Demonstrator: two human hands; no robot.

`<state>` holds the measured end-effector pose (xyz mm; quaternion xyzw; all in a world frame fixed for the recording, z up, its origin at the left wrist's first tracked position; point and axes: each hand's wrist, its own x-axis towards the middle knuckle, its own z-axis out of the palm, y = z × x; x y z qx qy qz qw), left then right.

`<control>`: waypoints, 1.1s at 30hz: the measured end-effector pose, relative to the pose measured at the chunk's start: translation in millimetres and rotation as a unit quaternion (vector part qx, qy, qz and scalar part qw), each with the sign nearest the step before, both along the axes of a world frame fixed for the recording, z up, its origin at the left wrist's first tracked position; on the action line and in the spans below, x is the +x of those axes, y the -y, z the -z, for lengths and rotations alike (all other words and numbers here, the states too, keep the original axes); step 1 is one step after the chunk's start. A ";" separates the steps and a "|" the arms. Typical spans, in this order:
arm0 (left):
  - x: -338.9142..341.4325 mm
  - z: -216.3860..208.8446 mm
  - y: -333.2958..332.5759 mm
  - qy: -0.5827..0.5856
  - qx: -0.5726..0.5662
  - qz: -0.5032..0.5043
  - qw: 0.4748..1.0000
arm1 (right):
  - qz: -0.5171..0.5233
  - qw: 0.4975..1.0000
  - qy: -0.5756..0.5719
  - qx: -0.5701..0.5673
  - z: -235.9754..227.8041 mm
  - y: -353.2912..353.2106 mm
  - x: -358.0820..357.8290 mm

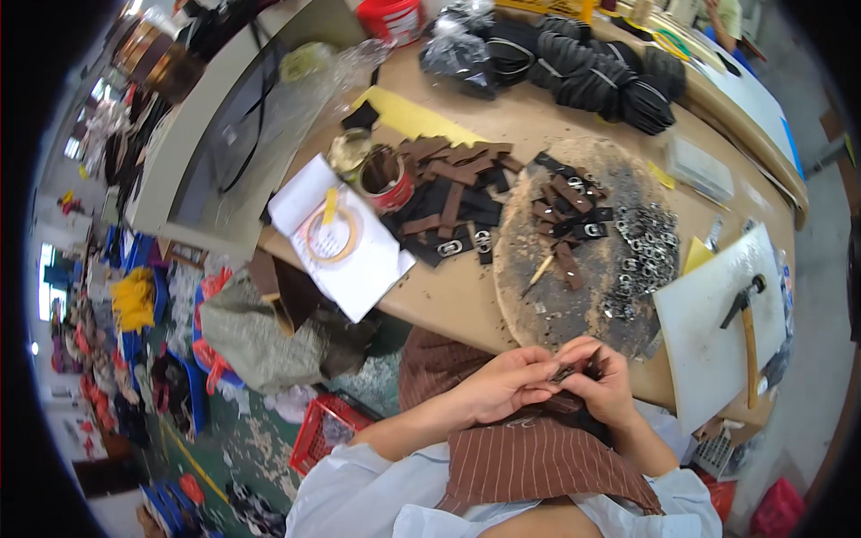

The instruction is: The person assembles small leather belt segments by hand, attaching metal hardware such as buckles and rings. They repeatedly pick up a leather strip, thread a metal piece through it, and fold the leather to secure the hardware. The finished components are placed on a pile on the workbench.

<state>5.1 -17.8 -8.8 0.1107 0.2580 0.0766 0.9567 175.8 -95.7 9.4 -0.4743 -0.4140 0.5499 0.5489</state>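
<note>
My left hand point(513, 384) and my right hand point(603, 386) meet above my lap, at the near edge of a round worn board point(574, 325). Between their pinched fingertips is a small dark brown strap point(587, 366) with a bit of metal on it; fingers hide most of it. On the board lie brown and black straps point(567, 193), some with metal buckles attached. To their right spreads a heap of loose metal buckles point(644, 255). A wooden-handled awl point(538, 272) rests left of the heap.
A hammer point(750, 336) lies on a white slab point(708, 305) at right. Left of the board are piled strap pieces point(457, 170), a red tin point(387, 184) and a paper pad point(336, 255) with a tape roll. Black bundles point(583, 72) line the far side.
</note>
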 end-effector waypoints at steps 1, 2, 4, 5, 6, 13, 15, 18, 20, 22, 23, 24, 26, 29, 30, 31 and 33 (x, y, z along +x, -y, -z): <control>0.9 -3.6 -0.5 0.003 0.005 0.002 1.000 | 0.058 0.998 -0.036 0.000 -1.2 -2.1 -7.4; -1.5 -6.6 -3.5 0.007 0.116 0.005 0.993 | 0.089 0.994 -0.062 -0.010 0.7 -2.0 -8.0; 0.3 -12.9 -16.1 0.016 0.337 0.027 0.941 | 0.164 0.980 -0.109 -0.027 4.2 1.9 -0.9; -0.9 -18.5 -31.4 -0.083 0.531 -0.003 0.843 | 0.185 0.977 -0.104 -0.015 2.6 0.3 2.3; -4.3 -22.0 -52.9 -0.177 0.693 -0.031 0.698 | 0.191 0.977 -0.095 -0.015 4.0 -0.1 6.7; -11.8 -1.2 -174.2 -0.303 0.915 0.028 0.266 | 0.196 0.977 -0.036 -0.074 -2.3 8.7 16.7; -1.2 1.8 -185.4 -0.338 0.914 0.052 0.219 | 0.189 0.977 -0.031 -0.095 -4.6 8.5 13.2; 8.6 7.4 -197.7 -0.370 0.913 0.009 0.170 | 0.178 0.976 -0.017 -0.126 -8.0 6.4 11.2; 11.2 9.7 -201.1 -0.376 0.908 -0.055 0.178 | 0.162 0.977 -0.026 -0.138 -9.6 6.5 12.9; 14.5 -8.8 -185.9 -0.350 0.846 -0.168 0.365 | 0.154 0.978 -0.030 -0.138 -10.7 4.9 16.4; 15.3 -20.7 -174.1 -0.338 0.778 -0.194 0.494 | 0.152 0.979 -0.030 -0.132 -11.1 3.8 19.1; 14.7 -31.2 -162.2 -0.318 0.692 -0.214 0.612 | 0.151 0.980 -0.031 -0.126 -11.7 3.1 20.0; 17.0 -39.0 -139.2 -0.126 0.455 -0.162 0.867 | 0.150 0.984 -0.058 -0.079 -21.2 -2.4 22.1; 26.7 -61.9 -93.7 -0.075 0.407 -0.133 0.901 | 0.126 0.987 -0.085 0.048 -40.8 -17.7 21.7; 27.9 -66.4 -83.4 -0.066 0.403 -0.129 0.904 | 0.112 0.984 -0.094 0.100 -46.1 -23.6 19.7; 28.8 -71.3 -75.0 -0.058 0.400 -0.123 0.906 | 0.089 0.981 -0.125 0.117 -52.6 -28.7 18.8; 29.9 -73.6 -63.0 -0.046 0.418 -0.122 0.899 | 0.074 0.981 -0.096 0.154 -53.6 -39.8 16.4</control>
